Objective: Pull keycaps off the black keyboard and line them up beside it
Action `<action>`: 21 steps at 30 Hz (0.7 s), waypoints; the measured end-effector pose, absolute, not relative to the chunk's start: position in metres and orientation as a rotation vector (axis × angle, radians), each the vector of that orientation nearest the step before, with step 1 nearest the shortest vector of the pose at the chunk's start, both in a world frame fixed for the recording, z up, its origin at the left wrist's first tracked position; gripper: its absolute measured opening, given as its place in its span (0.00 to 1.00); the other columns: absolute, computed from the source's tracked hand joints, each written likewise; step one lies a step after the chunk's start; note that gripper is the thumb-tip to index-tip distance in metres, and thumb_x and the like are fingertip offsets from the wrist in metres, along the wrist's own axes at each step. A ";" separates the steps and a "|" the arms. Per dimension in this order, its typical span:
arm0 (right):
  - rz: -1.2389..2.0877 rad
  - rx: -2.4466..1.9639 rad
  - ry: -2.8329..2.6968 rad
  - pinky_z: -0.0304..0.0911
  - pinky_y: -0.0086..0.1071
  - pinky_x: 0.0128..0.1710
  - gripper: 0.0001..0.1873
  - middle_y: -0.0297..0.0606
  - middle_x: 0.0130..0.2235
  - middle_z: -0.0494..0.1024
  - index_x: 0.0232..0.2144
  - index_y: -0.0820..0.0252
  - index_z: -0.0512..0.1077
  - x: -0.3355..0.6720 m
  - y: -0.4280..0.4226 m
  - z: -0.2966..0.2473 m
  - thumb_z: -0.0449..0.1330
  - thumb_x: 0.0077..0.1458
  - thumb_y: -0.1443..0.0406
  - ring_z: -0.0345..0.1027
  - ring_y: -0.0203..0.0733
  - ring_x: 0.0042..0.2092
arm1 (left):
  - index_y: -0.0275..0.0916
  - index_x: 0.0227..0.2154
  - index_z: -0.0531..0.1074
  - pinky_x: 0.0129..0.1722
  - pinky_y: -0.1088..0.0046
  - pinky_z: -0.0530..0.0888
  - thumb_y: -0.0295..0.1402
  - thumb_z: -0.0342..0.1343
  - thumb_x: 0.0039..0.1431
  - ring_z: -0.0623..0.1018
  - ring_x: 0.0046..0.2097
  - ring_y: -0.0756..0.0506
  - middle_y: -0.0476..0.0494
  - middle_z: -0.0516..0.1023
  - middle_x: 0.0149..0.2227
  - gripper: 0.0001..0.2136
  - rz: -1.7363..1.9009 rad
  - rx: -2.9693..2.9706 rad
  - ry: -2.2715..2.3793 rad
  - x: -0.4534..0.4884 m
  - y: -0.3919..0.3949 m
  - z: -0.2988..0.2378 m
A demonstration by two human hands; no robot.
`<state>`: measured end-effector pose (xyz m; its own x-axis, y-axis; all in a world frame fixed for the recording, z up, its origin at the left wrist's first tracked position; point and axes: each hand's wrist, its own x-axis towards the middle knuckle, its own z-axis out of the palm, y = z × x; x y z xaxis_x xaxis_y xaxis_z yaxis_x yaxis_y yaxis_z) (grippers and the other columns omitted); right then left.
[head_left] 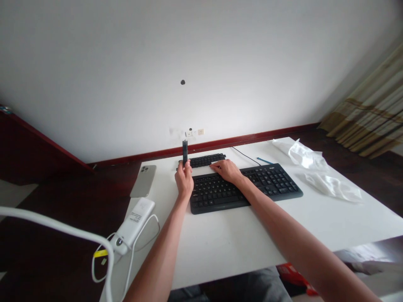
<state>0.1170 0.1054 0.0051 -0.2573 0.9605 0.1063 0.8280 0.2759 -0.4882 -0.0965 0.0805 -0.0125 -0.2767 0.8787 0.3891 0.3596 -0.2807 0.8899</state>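
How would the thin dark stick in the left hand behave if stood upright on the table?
The stick stands straight with the left hand gripping only its lower end, so it is probably stiff. The fingers alone carry it, so it is likely light. Tall and narrow, it would probably tip if stood on end on the table.

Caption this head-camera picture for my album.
Head view: left hand holds a dark strip upright; right hand rests on the black keyboard.

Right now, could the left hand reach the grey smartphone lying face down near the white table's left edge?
Probably yes. Only bare white table lies between the left hand and the grey smartphone, though that hand grips a slim black upright bar.
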 end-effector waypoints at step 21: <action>1.146 -0.902 -1.415 0.62 0.31 0.29 0.25 0.33 0.28 0.70 0.42 0.60 0.79 0.192 0.084 0.038 0.66 0.59 0.44 0.62 0.36 0.29 | 0.42 0.48 0.77 0.41 0.68 0.72 0.42 0.58 0.69 0.75 0.35 0.45 0.47 0.76 0.30 0.12 1.308 2.385 1.406 -0.049 0.039 0.008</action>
<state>0.1919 0.0838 0.0381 -0.1605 0.9515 0.2623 -0.0583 0.2561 -0.9649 -0.0492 0.0388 0.0083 0.2145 0.7481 0.6280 0.6800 -0.5759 0.4538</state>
